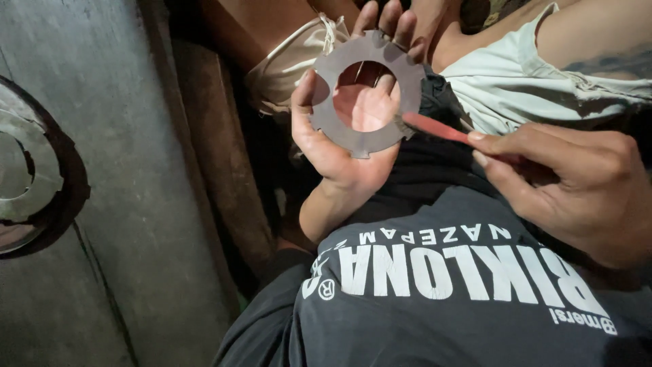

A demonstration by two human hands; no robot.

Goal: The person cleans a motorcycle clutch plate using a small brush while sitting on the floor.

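Observation:
My left hand [339, 146] holds up a flat grey metal ring [367, 92] with notched teeth around its rim, thumb on its left edge and fingers behind it; my palm shows through the round hole. My right hand [577, 183] pinches a thin red strip-like tool [435, 127] whose tip touches the ring's lower right edge. Both hands are raised over my lap, above my dark printed shirt [435, 285].
A stack of similar toothed metal rings [27, 177] lies on the grey concrete floor [115, 136] at far left. A brown wooden plank [217, 149] runs beside my legs. Pale shorts [516, 88] cover my thighs.

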